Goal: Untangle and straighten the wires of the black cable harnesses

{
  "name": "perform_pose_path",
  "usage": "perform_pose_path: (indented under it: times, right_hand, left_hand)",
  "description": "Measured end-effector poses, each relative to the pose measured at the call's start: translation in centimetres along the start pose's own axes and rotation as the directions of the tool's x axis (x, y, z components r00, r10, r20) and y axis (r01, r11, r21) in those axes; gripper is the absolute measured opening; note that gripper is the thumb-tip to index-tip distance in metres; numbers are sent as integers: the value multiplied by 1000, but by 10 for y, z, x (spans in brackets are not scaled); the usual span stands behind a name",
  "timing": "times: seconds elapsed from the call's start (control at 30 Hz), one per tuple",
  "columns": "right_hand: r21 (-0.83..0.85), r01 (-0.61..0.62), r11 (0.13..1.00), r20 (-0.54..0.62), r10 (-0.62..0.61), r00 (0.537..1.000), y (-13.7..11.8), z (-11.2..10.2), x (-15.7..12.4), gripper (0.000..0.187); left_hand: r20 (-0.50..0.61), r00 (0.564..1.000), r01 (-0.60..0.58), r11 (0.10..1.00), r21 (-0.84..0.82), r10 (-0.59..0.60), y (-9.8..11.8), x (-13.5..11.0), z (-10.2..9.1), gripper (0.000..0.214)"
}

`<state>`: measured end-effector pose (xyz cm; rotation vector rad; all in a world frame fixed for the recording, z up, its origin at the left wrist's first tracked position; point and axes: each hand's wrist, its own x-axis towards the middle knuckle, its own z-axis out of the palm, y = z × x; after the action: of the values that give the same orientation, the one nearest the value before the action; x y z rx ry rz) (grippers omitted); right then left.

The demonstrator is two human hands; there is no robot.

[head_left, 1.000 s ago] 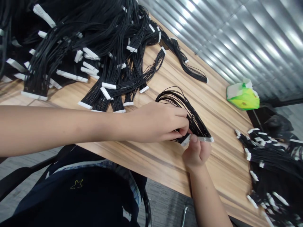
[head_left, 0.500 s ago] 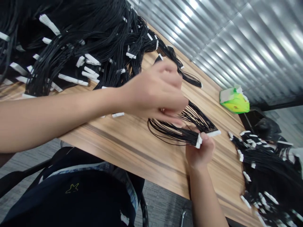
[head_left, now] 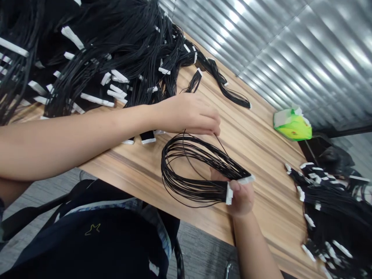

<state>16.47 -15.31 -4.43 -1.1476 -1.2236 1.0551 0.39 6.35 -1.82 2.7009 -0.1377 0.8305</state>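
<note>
A looped black wire harness (head_left: 192, 170) with two white connectors hangs above the wooden table (head_left: 261, 147). My right hand (head_left: 240, 195) is closed around both connector ends near the table's front edge. My left hand (head_left: 188, 114) hovers over the top of the loop, its fingertips pinching a single thin black wire that runs up from the bundle.
A large heap of black harnesses with white connectors (head_left: 95, 54) covers the table's far left. A smaller heap of them (head_left: 334, 209) lies at the right. A green and white packet (head_left: 292, 124) sits by the corrugated metal wall (head_left: 290, 50). My dark-clothed lap (head_left: 95, 240) is below the table edge.
My left hand left the connector end, swung up and over, and now pinches one wire. The harness has opened into a wide loop, and my right hand lowered slightly with the connectors.
</note>
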Motion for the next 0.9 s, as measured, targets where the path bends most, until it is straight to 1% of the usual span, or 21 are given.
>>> perform_pose_path:
  times: [0.07,0.1,0.23,0.33,0.4,0.47,0.5,0.6,0.63,0.67,0.7,0.73,0.77,0.8,0.83,0.9]
  right_hand:
    - [35,13,999,-27,-12,1000,-8,5,5,46]
    - [52,17,998,-28,-16,999,-11,7,7,46]
    - [138,13,990,34,-18,999,-19,13,12,40]
    - [200,-4,980,41,-4,999,-22,15,14,40]
    - [216,-34,976,54,23,998,-23,15,15,40]
    - [229,-52,972,63,39,997,-24,15,16,39]
    - [240,-51,969,60,38,997,-24,15,17,39]
    - [263,-65,963,45,56,997,-22,16,14,41]
    - [257,-89,962,53,78,996,-20,17,13,43]
    - [254,-147,956,19,147,989,-17,17,11,43]
    - [268,-168,948,2,174,985,-14,18,9,44]
    - [263,-193,945,4,199,980,-11,18,8,46]
    - [245,-210,946,7,215,977,-7,18,7,49]
    - [209,-208,955,-17,217,976,-4,18,7,51]
    - [173,-202,964,-42,212,976,-2,18,9,51]
    - [100,-203,974,-83,211,974,1,17,12,51]
  left_hand:
    - [87,995,-39,997,-69,45,0,-1,1,30]
    - [116,992,-29,992,-125,43,2,-2,1,30]
    - [171,984,111,922,-371,-49,17,-2,3,32]
    - [181,979,175,853,-492,-96,28,0,2,26]
    - [165,980,191,779,-597,-114,32,2,0,23]
    - [127,980,196,702,-685,-150,34,2,-2,22]
    - [102,979,195,681,-706,-176,34,2,-2,22]
    - [17,969,185,682,-708,-245,31,-2,0,17]
    - [7,968,183,684,-706,-252,31,-3,1,17]
    - [-5,967,175,676,-716,-256,30,-4,3,20]
    - [62,970,205,653,-729,-236,31,-4,5,26]
    - [42,970,194,653,-732,-242,31,-4,8,29]
    - [8,974,159,658,-736,-227,32,-4,12,30]
    - [-20,978,126,659,-742,-209,33,-4,17,30]
    - [-32,977,120,660,-742,-213,33,-4,21,32]
    - [-10,959,181,641,-746,-282,32,-4,30,39]
